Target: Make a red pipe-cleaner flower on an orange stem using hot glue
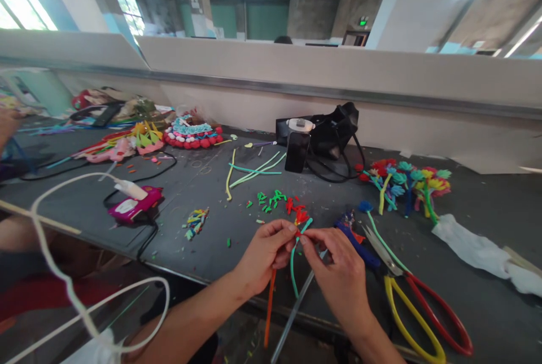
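Over the front of the table, my left hand [269,248] and my right hand [339,265] meet, fingertips pinched together. Between them is a small red piece [298,233], its shape mostly covered by the fingers. An orange pipe cleaner [270,307] hangs down below my left hand. Just beyond the fingertips shows a red tuft [301,216]; whether it is joined to the held piece I cannot tell. A teal pipe cleaner [293,271] passes beneath the hands. A translucent stick [292,319] slants past the table edge beside my right wrist.
Big scissors [393,271] with red and yellow handles lie right, beside a blue-handled tool [359,245]. Cut green bits [271,200] and mixed bits [195,223] are scattered ahead. Behind are a phone [297,152], black bag [334,132] and fuzzy flowers [406,180]. A magenta power strip [135,206] sits left.
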A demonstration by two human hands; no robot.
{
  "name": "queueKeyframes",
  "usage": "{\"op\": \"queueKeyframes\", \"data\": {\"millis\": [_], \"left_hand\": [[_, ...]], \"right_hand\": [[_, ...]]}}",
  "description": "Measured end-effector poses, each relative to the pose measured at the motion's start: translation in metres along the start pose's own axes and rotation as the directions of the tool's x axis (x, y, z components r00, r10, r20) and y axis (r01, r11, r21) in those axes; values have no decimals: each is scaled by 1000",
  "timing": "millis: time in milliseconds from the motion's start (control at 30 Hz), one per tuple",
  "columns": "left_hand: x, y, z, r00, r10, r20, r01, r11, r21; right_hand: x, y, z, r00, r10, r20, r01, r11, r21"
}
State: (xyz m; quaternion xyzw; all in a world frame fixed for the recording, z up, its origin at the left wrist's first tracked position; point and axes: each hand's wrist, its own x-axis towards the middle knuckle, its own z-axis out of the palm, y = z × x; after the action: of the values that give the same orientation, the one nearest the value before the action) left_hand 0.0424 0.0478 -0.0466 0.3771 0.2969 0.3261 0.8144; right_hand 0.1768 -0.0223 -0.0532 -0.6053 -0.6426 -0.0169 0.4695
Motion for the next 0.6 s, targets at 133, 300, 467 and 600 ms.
{"op": "queueKeyframes", "data": {"millis": [133, 300, 467, 600], "left_hand": [[-1, 1, 1, 999, -20, 29, 21, 1000, -17], [-2, 2, 1, 998, -53, 35, 53, 999, 1], [-2, 4, 1, 997, -76, 19, 76, 997, 9], [-4, 3, 1, 995, -92, 27, 91, 996, 20]], "right_hand": [[3, -1, -2, 998, 57, 1, -57, 998, 28], [11, -3, -12, 998, 31, -53, -29, 999, 41], [11, 0, -16, 998, -30, -50, 32, 999, 24], [11, 0, -14, 998, -53, -45, 55, 998, 30]]}}
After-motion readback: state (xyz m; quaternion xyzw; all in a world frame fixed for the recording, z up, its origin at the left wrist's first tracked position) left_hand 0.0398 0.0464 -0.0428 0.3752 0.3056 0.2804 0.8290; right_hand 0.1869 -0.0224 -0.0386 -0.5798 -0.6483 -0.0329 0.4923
